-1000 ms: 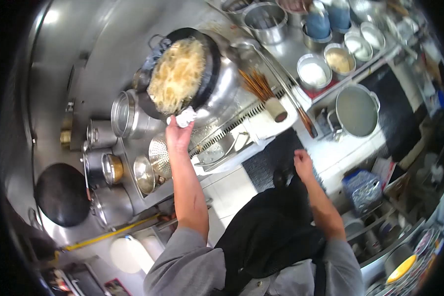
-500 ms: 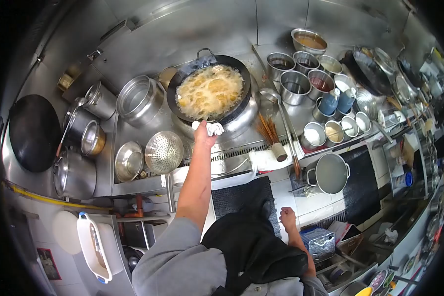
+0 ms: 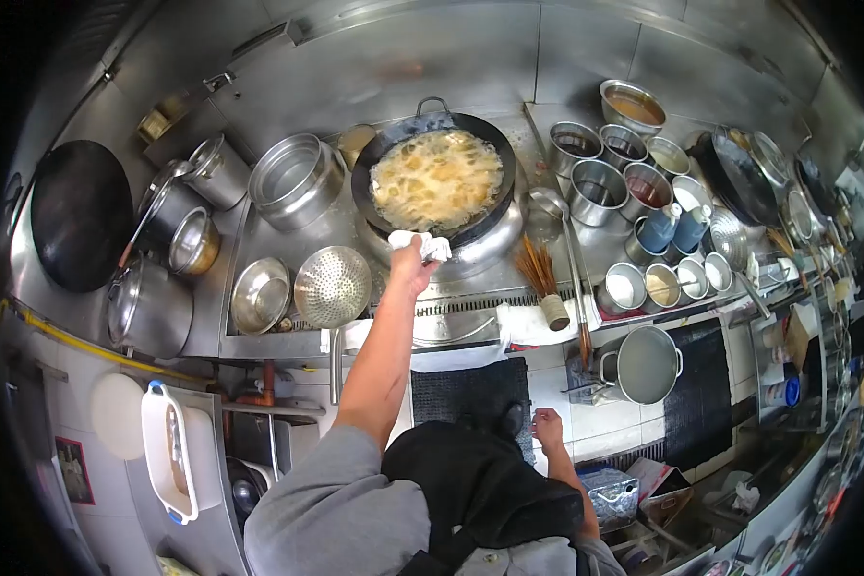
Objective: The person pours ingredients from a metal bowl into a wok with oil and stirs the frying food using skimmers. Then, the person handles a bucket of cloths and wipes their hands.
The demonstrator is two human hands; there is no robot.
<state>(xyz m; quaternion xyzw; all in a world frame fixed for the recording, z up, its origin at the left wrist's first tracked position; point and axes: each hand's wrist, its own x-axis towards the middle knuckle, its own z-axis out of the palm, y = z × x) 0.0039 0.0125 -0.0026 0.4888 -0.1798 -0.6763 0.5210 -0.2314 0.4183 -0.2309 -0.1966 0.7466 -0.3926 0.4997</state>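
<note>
My left hand (image 3: 410,267) grips a folded white cloth (image 3: 422,246) at the near rim of a black wok (image 3: 365,182). Inside the wok, pale golden pieces fry in bubbling, foamy oil (image 3: 437,178). The wok sits on a round steel burner ring (image 3: 494,240), its far loop handle pointing away from me. My right hand (image 3: 547,427) hangs low beside my apron, above the floor, with its fingers curled in; whether anything is in them is too small to tell. A perforated ladle (image 3: 332,287) and a steel bowl (image 3: 261,296) lie left of my left forearm.
A bamboo brush (image 3: 544,288) and a long-handled ladle (image 3: 574,278) lie right of the wok. Beyond them stand sauce pots (image 3: 599,192) and seasoning bowls (image 3: 625,286). A large pot (image 3: 646,365) is at the lower right. Stacked pots (image 3: 288,182) and a black wok (image 3: 83,216) are left.
The view has swung level and shifted, bringing more of the back wall and left side into sight. My left hand stays at the wok's rim with the cloth; bubbling foam has changed shape.
</note>
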